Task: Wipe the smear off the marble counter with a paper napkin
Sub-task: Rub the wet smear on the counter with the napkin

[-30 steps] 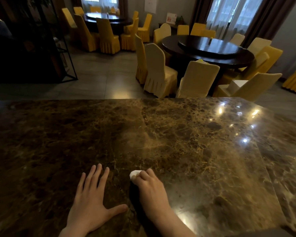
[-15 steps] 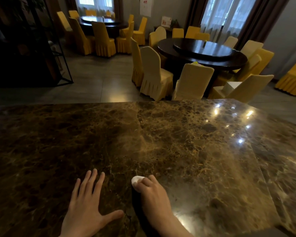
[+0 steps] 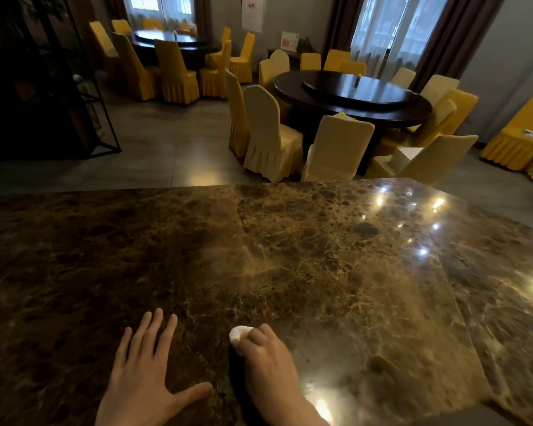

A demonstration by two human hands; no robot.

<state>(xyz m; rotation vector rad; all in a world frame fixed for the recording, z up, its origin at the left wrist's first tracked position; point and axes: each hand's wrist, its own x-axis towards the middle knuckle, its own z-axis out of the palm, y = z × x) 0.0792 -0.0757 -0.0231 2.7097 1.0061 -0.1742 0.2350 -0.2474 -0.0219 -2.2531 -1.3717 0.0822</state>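
A wide brown marble counter (image 3: 290, 256) with pale veins fills the lower half of the head view. My right hand (image 3: 266, 361) presses a small wad of white paper napkin (image 3: 238, 332) onto the counter near its front edge, fingers curled over it so only its tip shows. My left hand (image 3: 145, 379) lies flat on the marble just left of it, fingers spread, holding nothing. A dull hazy patch (image 3: 330, 355) on the marble lies right of my right hand. I cannot make out a distinct smear.
Beyond the counter's far edge lies a dining room: a dark round table (image 3: 354, 96) ringed by cream and yellow covered chairs (image 3: 271, 133), a second table (image 3: 173, 41) at the back left, and a black metal shelf frame (image 3: 99, 118) on the left.
Both hands sit lower in the view than one second ago, as the camera tilted up. The right hand keeps the napkin pressed to the marble; the left stays flat.
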